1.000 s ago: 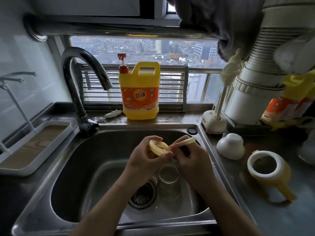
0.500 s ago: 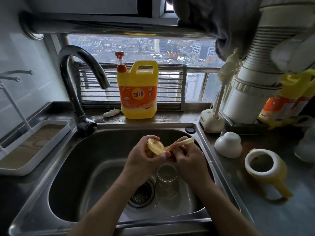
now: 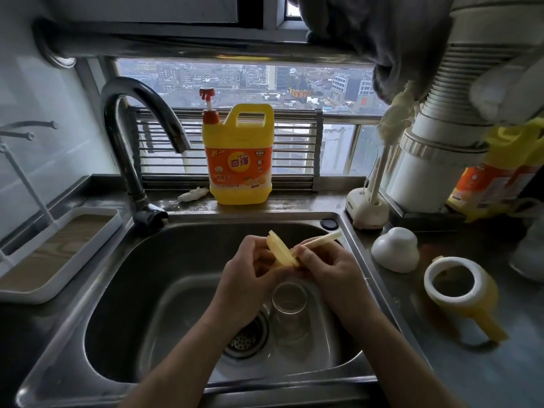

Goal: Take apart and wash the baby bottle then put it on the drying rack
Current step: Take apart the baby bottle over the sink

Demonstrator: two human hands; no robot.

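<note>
Hands together above the sink (image 3: 347, 231). Your left hand (image 3: 244, 278) pinches a pale yellow disc (image 3: 279, 251) from the bottle, held on edge, with fingers curled behind it. Your right hand (image 3: 332, 275) grips a flat, pale yellow stem (image 3: 322, 238) that sticks out up and to the right. Disc and stem meet between your fingertips; joined or only touching, cannot tell.

Clear bottle body (image 3: 290, 304) stands upright in the basin, directly below your hands and just right of the drain (image 3: 247, 338).

On the surface right of the sink: white domed cap (image 3: 394, 250) mouth down, and nearer you a yellow collar (image 3: 462, 293) with a white rim, opening up and handle pointing to the lower right. The two are near each other but apart.

Drying rack (image 3: 59, 245) sits on the surface left of the sink, a white tray with thin pegs rising from it. Faucet (image 3: 138, 136) arches over the basin's back left corner. Yellow detergent jug (image 3: 240, 160) stands on the ledge behind the sink.
</note>
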